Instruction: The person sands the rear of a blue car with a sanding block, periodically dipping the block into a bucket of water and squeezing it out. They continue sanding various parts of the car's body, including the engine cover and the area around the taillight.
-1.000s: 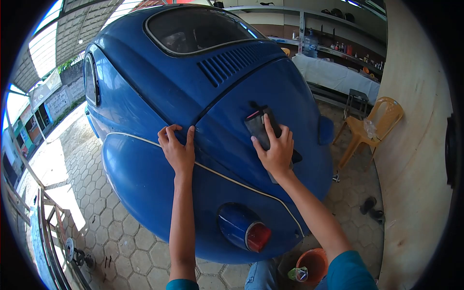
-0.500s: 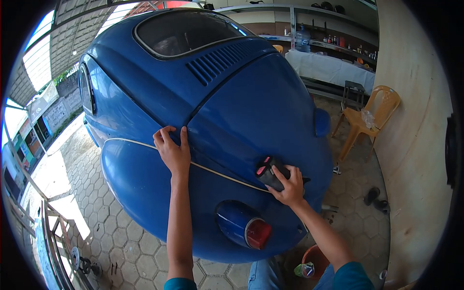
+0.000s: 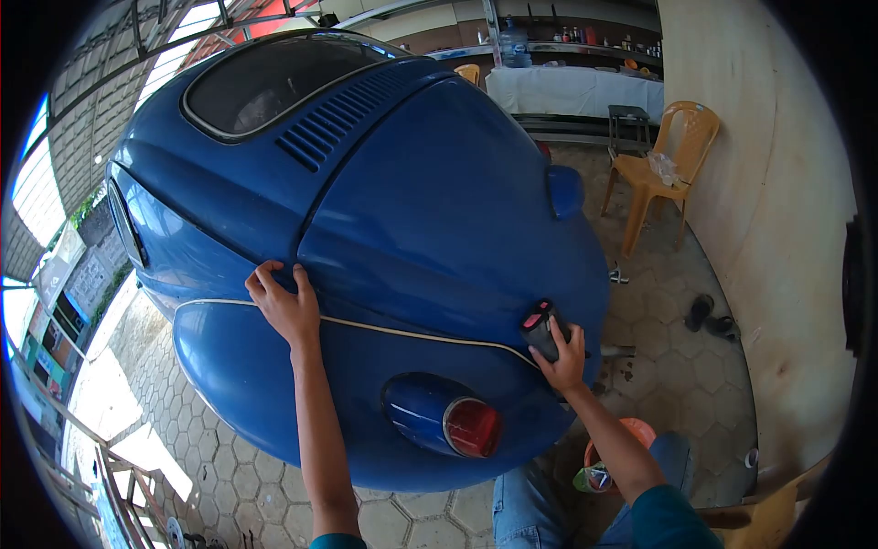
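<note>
A blue car (image 3: 430, 210) with rounded rear panels fills the middle. My left hand (image 3: 288, 304) rests on its body beside the panel seam, fingers apart and holding nothing. In my right hand (image 3: 562, 355) is a black block with pink patches (image 3: 540, 327), set against the lower right of the rear panel. A pale trim strip (image 3: 412, 333) runs along the fender (image 3: 247, 366) between the hands. Below it sits a red tail light (image 3: 473, 428) in a blue housing.
An orange plastic chair (image 3: 672, 165) stands right of the car near a wooden panel (image 3: 777, 229). Black sandals (image 3: 701, 313) lie on the paving (image 3: 402, 520). An orange bucket (image 3: 637, 428) is by my legs. Behind are a covered table (image 3: 576, 93) and shelves.
The view has shifted and turned. My right hand has moved the black block rightward along the panel, farther from my left hand, which stays near the same seam.
</note>
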`<action>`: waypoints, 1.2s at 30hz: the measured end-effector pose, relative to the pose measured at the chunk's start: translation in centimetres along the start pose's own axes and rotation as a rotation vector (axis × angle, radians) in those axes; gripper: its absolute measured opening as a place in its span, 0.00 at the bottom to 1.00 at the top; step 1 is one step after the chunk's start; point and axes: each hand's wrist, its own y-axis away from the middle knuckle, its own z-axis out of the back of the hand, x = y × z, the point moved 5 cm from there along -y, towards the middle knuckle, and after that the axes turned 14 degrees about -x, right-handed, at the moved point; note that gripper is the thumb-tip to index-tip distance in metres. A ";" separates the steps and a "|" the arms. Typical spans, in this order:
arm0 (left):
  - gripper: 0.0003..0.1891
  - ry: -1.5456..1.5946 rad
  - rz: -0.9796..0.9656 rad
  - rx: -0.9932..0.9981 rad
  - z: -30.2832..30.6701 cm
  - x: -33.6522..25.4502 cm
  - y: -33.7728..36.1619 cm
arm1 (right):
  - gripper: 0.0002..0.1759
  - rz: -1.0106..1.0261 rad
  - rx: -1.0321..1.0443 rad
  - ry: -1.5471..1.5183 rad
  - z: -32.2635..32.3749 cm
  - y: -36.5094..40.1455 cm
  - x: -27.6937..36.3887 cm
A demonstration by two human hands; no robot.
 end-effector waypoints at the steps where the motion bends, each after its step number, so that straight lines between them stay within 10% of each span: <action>1: 0.16 -0.023 -0.024 -0.008 -0.2 -0.3 -0.1 | 0.42 -0.168 -0.071 0.022 0.4 0.6 -1.5; 5: 0.18 -0.122 -0.083 -0.009 -0.2 -0.4 0.2 | 0.42 -0.457 -0.069 0.099 0.4 1.2 -0.9; 10: 0.19 -0.114 -0.039 0.025 -0.1 -0.2 0.5 | 0.43 0.073 0.120 -0.074 0.2 0.5 2.5; 16: 0.17 -0.132 -0.104 0.004 -0.3 0.5 0.3 | 0.43 -1.002 -0.091 0.310 -1.2 -3.4 -4.7; 22: 0.18 -0.137 -0.135 0.005 -0.6 0.3 0.2 | 0.44 0.054 0.069 -0.042 -0.7 -2.1 3.5; 27: 0.17 -0.264 -0.111 0.010 -1.1 -0.4 0.8 | 0.40 -0.136 -0.013 -0.030 -3.4 -8.9 5.7; 36: 0.10 -0.124 -0.050 -0.049 -1.0 -1.6 0.8 | 0.40 0.379 0.059 -0.243 -6.4 -12.3 17.9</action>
